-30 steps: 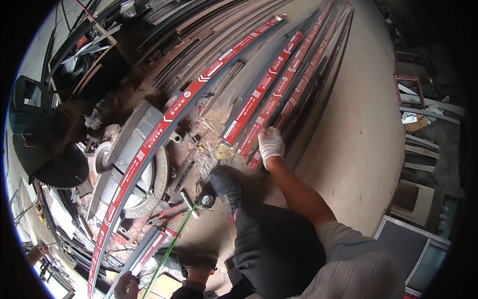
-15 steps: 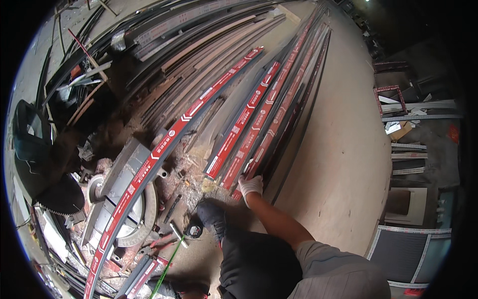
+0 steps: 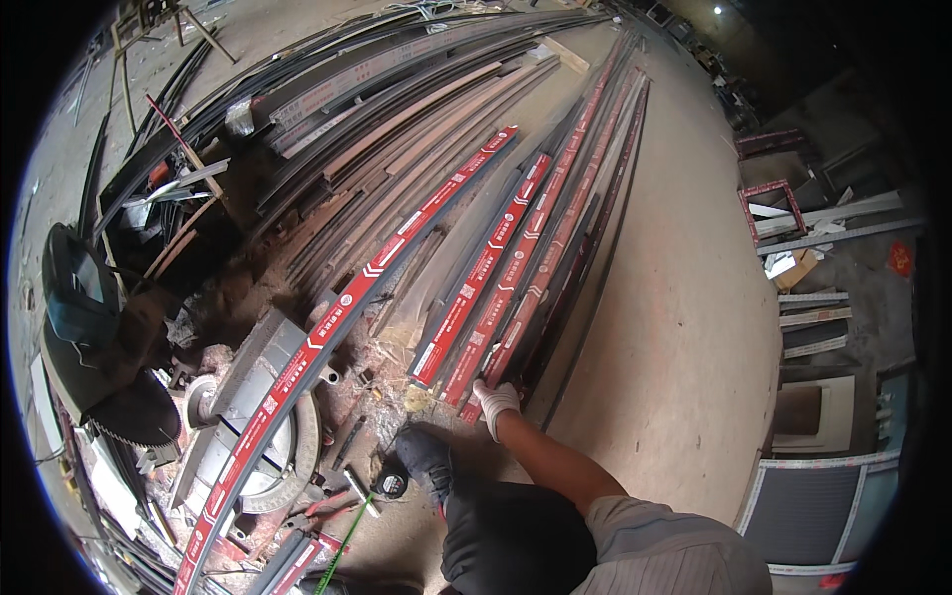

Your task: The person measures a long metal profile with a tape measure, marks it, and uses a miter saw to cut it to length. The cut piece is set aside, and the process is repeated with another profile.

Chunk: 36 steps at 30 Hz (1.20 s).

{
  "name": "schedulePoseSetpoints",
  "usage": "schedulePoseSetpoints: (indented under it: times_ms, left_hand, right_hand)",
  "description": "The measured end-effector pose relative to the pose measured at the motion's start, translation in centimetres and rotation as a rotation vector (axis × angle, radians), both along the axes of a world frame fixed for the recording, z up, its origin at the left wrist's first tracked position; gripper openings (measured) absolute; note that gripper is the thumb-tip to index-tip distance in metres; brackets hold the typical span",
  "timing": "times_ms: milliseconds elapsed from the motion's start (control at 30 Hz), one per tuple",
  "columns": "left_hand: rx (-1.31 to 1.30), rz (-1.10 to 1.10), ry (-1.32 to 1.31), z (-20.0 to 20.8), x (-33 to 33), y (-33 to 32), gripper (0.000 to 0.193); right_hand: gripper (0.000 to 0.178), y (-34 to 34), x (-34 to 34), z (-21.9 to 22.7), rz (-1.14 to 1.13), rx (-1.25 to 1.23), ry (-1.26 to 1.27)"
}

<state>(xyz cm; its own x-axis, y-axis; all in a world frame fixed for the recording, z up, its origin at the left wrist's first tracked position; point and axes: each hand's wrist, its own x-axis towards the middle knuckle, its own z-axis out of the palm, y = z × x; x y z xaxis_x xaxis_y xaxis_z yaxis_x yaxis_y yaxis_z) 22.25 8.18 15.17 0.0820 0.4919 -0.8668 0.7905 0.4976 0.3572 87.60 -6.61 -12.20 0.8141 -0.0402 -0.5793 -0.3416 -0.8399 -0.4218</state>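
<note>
My right hand [image 3: 499, 405], in a white glove, is closed around the near end of a long metal profile [image 3: 513, 335] with red printed film. Similar red-filmed profiles [image 3: 483, 270] lie close beside it on its left. Nowhere in view is my left hand. Farther left, another long red-filmed profile [image 3: 297, 372] rests across the round table of a miter saw [image 3: 302, 436]. The toothed saw blade [image 3: 139, 409] is raised off to the left of that profile.
By my shoe [image 3: 424, 458] lies a black tape measure [image 3: 393, 483], with a green cord [image 3: 342, 550] nearby. Bundles of dark and brown profiles [image 3: 397, 129] stretch behind. Framed panels [image 3: 803, 511] lie at the right, past the bare concrete floor [image 3: 664, 327].
The whole view has tilted slightly, so things sit a little lower in it. My right hand stays at the profile's near end.
</note>
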Motion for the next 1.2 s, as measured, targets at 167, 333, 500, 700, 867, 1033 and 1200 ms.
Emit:
schedulePoseSetpoints:
  times_ms: [167,333,500,700,867,1033,1200]
  left_hand:
    - [0.088,-0.094,-0.051,-0.2,-0.3,-0.1,0.046]
    - [0.115,-0.135,-0.069,-0.2,-0.2,-0.1,0.043]
    - [0.063,-0.079,0.010,-0.2,0.0,-0.1,0.042]
    - [0.048,-0.044,0.043,-0.4,0.4,0.0,0.039]
    - [0.134,-0.173,-0.025,-0.6,-0.3,0.0,0.042]
    - [0.104,-0.183,-0.022,0.0,0.5,0.3,0.043]
    - [0.009,0.003,-0.003,0.0,0.5,0.1,0.043]
  right_hand:
    - [0.067,0.9,-0.3,0.5,-0.102,-0.060,-0.072]
    - [0.063,0.7,-0.4,-0.5,0.041,-0.228,-0.282]
    - [0.063,4.0,-1.6,7.1,0.171,-0.220,-0.271]
    - [0.068,4.4,-1.7,6.9,0.172,-0.138,-0.223]
    - [0.073,4.7,-2.3,7.8,0.198,-0.136,-0.235]
    - [0.076,4.5,-2.0,7.8,0.189,-0.106,-0.193]
    - [0.076,4.4,-2.1,8.0,0.178,-0.073,-0.187]
